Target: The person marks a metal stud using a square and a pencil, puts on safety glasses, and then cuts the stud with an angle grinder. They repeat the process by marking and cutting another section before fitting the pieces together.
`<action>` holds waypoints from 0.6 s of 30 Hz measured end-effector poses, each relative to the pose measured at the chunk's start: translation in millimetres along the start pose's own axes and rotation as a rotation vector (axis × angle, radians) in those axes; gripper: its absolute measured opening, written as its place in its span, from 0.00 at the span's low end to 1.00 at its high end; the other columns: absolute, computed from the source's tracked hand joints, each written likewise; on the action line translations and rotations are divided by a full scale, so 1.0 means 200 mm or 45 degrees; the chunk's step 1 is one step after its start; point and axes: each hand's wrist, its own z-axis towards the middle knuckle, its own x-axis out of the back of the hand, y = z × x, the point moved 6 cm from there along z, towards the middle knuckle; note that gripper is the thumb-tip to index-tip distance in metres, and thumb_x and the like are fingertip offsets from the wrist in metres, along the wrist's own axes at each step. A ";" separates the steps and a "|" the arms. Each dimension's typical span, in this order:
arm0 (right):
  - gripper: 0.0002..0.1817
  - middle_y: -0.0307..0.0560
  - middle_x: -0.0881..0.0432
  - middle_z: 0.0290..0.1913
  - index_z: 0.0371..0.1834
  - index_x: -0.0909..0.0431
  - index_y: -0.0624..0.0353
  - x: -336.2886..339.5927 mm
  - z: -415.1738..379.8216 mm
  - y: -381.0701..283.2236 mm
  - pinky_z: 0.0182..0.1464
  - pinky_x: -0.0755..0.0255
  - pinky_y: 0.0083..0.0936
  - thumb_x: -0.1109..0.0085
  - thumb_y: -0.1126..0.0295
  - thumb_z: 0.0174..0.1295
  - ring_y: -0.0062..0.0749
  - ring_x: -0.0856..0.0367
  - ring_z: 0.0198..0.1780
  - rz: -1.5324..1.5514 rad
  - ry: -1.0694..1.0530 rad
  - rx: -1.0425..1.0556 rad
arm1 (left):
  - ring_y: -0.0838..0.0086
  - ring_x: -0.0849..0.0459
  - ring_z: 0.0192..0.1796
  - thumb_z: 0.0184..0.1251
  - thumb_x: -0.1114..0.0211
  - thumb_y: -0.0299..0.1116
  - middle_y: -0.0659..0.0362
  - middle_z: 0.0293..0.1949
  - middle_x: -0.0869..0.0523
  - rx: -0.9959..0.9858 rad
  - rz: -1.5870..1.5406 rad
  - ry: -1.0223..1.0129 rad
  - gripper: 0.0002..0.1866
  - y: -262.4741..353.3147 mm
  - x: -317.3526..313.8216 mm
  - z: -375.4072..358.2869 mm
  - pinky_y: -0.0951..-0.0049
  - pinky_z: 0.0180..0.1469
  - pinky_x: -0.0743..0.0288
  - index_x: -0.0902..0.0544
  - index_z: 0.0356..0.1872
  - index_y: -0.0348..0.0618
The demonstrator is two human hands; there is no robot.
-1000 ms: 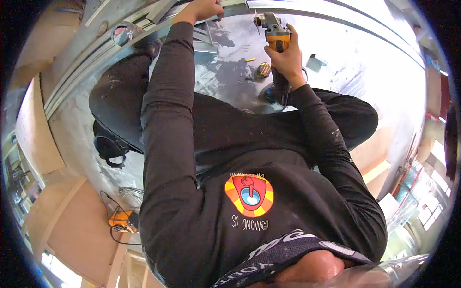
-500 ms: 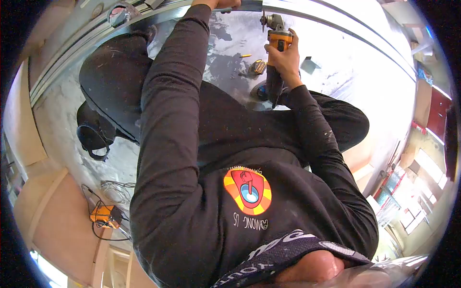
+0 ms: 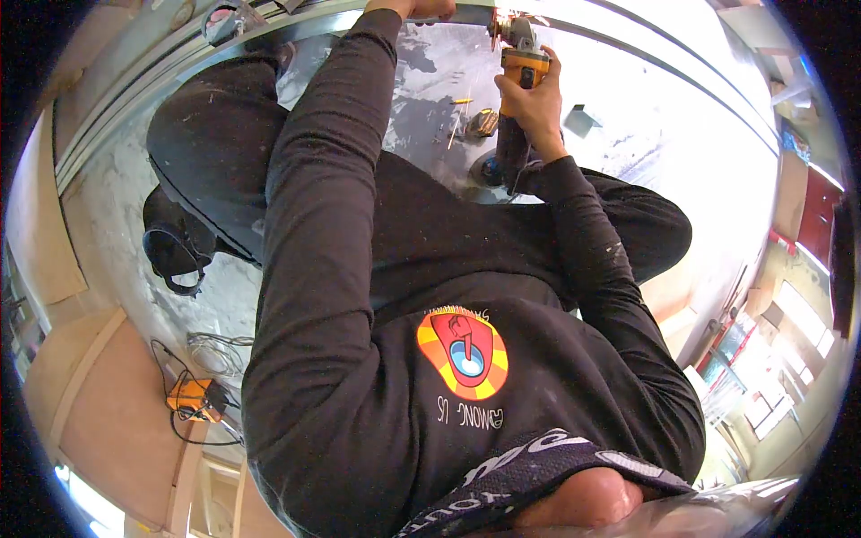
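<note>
My right hand (image 3: 536, 100) is wrapped round an orange and black angle grinder (image 3: 525, 67), which points away from me. Small orange sparks show around its disc, which meets a long metal profile (image 3: 472, 14) at the top of the view. My left hand (image 3: 414, 8) is curled on this profile, left of the disc; the frame edge cuts part of it off. Between my legs, on the stained floor, lie a yellow and black battery-like block (image 3: 484, 123) and a thin yellow item (image 3: 462, 101).
Long metal rails (image 3: 646, 56) curve across the top. A small grey metal piece (image 3: 583, 121) lies right of the grinder. At lower left are an orange device (image 3: 195, 400) with a black cable, coiled wire (image 3: 215, 353) and wooden panels (image 3: 112, 421). My bent legs flank the work.
Sparks have appeared at the disc, which has moved slightly up onto the metal profile. My left hand has shifted slightly right. A thin light streak now shows beside the yellow item.
</note>
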 end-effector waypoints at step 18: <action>0.51 0.62 0.17 0.52 0.72 0.46 0.53 -0.04 -0.03 0.07 0.55 0.23 0.42 0.26 0.54 0.45 0.53 0.15 0.51 -0.058 0.030 -0.032 | 0.53 0.11 0.41 0.54 0.37 0.42 0.48 0.38 0.11 -0.520 0.614 0.054 0.13 0.00 -0.16 0.09 0.57 0.44 0.19 0.10 0.31 0.46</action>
